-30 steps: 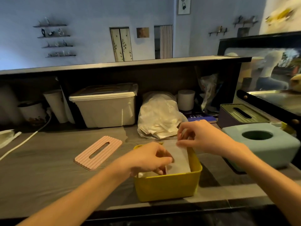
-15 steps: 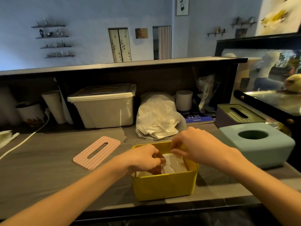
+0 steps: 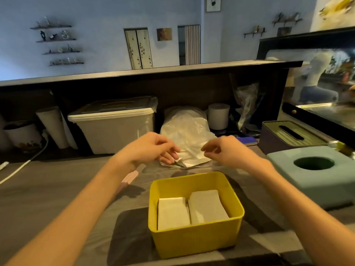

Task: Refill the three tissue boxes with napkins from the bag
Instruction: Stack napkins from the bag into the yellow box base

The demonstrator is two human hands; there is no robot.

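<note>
Two napkin stacks (image 3: 192, 210) lie side by side in the yellow box (image 3: 194, 240), white, flat, square-cut; the box is open-topped, smooth plastic with rounded corners. Judged step: fetching more napkins, first box partly filled. Both hands are behind the yellow box, at the mouth of the bag (image 3: 185, 131), a crinkled translucent plastic slumped on the counter. Left hand (image 3: 148, 148): fingers loosely curled, tips touching the napkin edges that spill from the bag; a firm grip cannot be confirmed. Right hand (image 3: 224, 150): fingers slack, slightly bent, holding nothing. Next move likely needs a pinch on a thin stack without dragging the film. Right of the yellow box: teal box (image 3: 315, 175), round hole, matte; behind it a dark box (image 3: 288, 137) with ribbed slotted lid. Pink ribbed lid (image 3: 130, 178) lies left, mostly hidden under the left forearm.
</note>
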